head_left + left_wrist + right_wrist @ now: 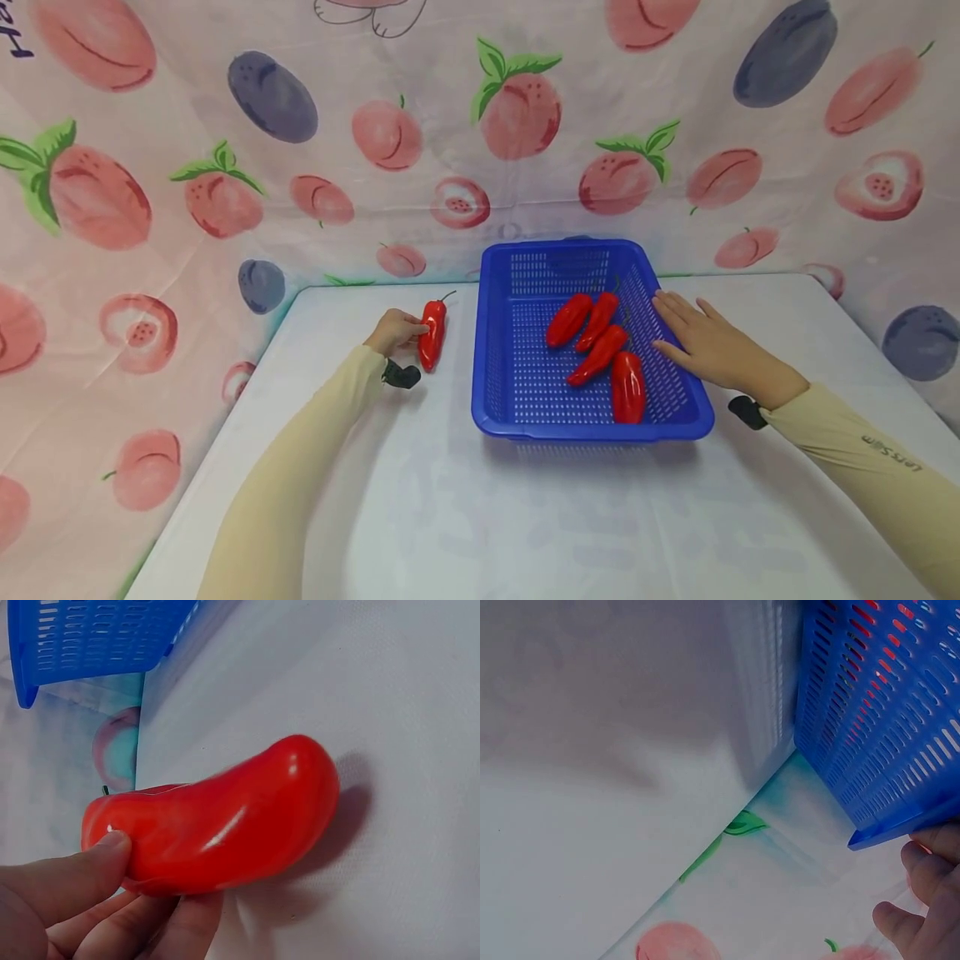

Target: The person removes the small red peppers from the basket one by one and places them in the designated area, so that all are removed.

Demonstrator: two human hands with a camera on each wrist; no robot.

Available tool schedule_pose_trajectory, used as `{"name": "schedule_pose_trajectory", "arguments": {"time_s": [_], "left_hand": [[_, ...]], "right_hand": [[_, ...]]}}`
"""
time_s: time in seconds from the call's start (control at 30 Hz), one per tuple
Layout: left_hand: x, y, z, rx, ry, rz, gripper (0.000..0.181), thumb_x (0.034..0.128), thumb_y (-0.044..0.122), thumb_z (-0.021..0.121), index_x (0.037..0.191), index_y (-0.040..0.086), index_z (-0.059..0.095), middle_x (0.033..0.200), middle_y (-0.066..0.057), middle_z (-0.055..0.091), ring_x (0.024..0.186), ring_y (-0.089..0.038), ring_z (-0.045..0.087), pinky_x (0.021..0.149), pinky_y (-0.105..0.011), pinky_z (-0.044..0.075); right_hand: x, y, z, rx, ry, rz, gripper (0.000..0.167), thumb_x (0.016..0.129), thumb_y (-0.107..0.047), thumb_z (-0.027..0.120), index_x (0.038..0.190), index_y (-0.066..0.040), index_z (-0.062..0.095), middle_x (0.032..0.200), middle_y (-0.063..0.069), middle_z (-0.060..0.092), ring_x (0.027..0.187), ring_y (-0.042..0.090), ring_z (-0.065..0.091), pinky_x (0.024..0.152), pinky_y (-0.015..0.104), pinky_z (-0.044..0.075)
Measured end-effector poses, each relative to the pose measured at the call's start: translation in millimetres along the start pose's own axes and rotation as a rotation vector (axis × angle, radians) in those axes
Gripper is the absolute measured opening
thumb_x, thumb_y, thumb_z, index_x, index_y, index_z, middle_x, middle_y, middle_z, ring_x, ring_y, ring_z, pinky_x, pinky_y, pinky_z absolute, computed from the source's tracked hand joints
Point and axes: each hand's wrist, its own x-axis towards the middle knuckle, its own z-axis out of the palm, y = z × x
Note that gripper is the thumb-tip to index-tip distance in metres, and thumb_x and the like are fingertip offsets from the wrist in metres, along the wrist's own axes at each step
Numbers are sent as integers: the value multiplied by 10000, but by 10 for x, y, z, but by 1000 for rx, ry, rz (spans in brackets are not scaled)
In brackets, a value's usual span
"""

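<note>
My left hand (399,331) pinches a glossy red pepper (432,335) with a thin stem, left of the blue basket (592,432). In the left wrist view the thumb presses one side of the pepper (225,825) and fingers (191,922) lie on the other. Straight fingers of my right hand (701,342) touch the basket's right rim. The right wrist view shows its fingertips at the edge of the basket (885,750). Inside the basket lie several red peppers (628,387), towards its right side.
A white table (420,517) carries the basket near its back edge. Behind and to the left hangs a cloth (315,242) printed with peaches and plums. A dark strap piece (402,375) sits at the left wrist, another (747,412) at the right.
</note>
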Motion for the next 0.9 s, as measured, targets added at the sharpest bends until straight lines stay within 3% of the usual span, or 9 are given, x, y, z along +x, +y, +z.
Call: {"name": "schedule_pose_trajectory", "arguments": {"time_s": [0.2, 0.57, 0.73, 0.9], "left_hand": [[53, -46, 33, 21, 50, 22, 399, 929, 190, 590, 1258, -32, 545, 1215, -184, 592, 1022, -259, 614, 955, -325, 513], [-46, -68, 47, 20, 128, 49, 372, 902, 210, 632, 1178, -37, 605, 1175, -191, 630, 993, -258, 647, 921, -305, 529], [-58, -94, 29, 40, 118, 58, 397, 902, 247, 629, 1196, -18, 603, 1186, -181, 629, 1030, -263, 630, 953, -315, 509], [-35, -133, 12, 3, 92, 64, 392, 905, 245, 621, 1210, 1, 608, 1222, -171, 616, 1082, -269, 609, 979, -323, 491]], "right_hand": [[-1, 4, 2, -1, 6, -3, 742, 933, -369, 502, 1469, 44, 196, 1529, 263, 194, 1417, 427, 170, 1137, 637, 83], [5, -5, -5, 9, 6, -3, 743, 936, -373, 496, 1472, 39, 188, 1531, 261, 191, 1418, 423, 167, 1140, 634, 79], [-3, -11, -17, 9, 13, -12, 742, 938, -374, 487, 1474, 39, 182, 1526, 266, 200, 1415, 425, 173, 1137, 637, 85], [-4, -7, -12, 8, 4, 0, 750, 932, -372, 500, 1474, 36, 183, 1530, 262, 193, 1418, 425, 167, 1140, 633, 78]]}}
